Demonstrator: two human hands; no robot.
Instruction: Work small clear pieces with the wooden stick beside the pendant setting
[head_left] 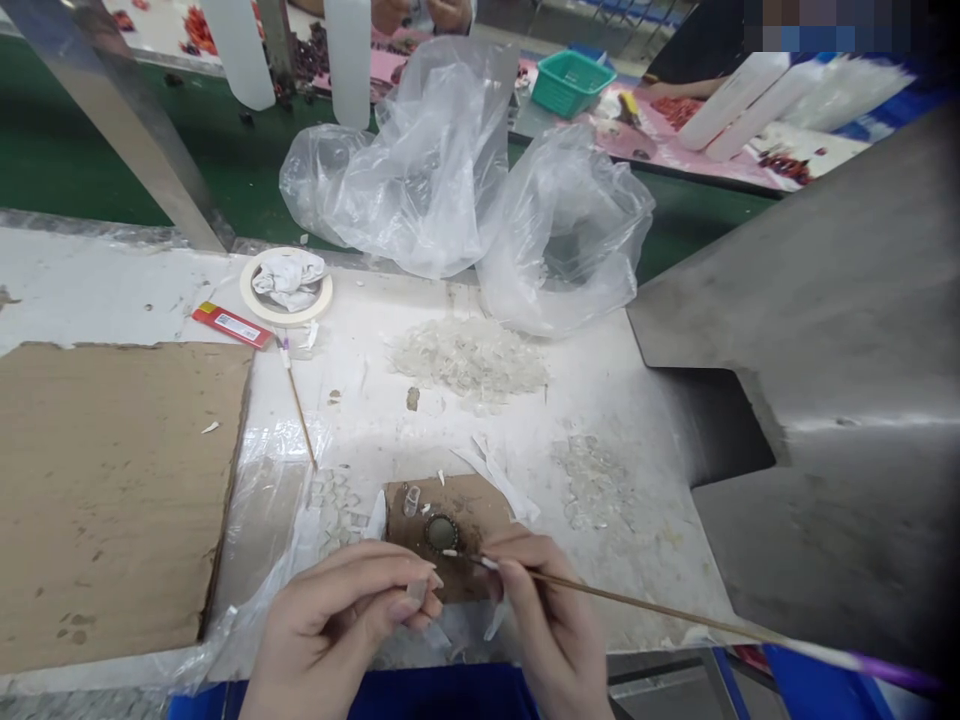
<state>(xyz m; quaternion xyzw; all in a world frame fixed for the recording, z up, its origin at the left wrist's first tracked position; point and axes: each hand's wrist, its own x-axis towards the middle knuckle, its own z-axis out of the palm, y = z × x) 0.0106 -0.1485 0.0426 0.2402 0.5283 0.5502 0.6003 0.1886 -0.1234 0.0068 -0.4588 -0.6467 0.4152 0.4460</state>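
My left hand (337,620) pinches a small clear plastic piece (417,592) between thumb and fingertips. Held like a pen in my right hand (551,610) is a thin brush (652,605) with a long brown wooden handle, purple at its far end. The brush's whitish tip reaches the edge of a round, dark-rimmed dish (442,533), like a bottle cap, with greyish contents. That dish rests on a small stained piece of cardboard (484,497), where a clear piece (411,500) also lies. Several clear pieces (341,500) are spread out beyond my left hand.
Clear pieces lie in a large pile (472,360) and a smaller one (596,480). A second brush (300,405), a red box (232,326) and a tape roll (324,300) lie left, beside a cardboard sheet (112,500). Plastic bags (427,170) stand behind; a metal panel (825,400) bounds the right.
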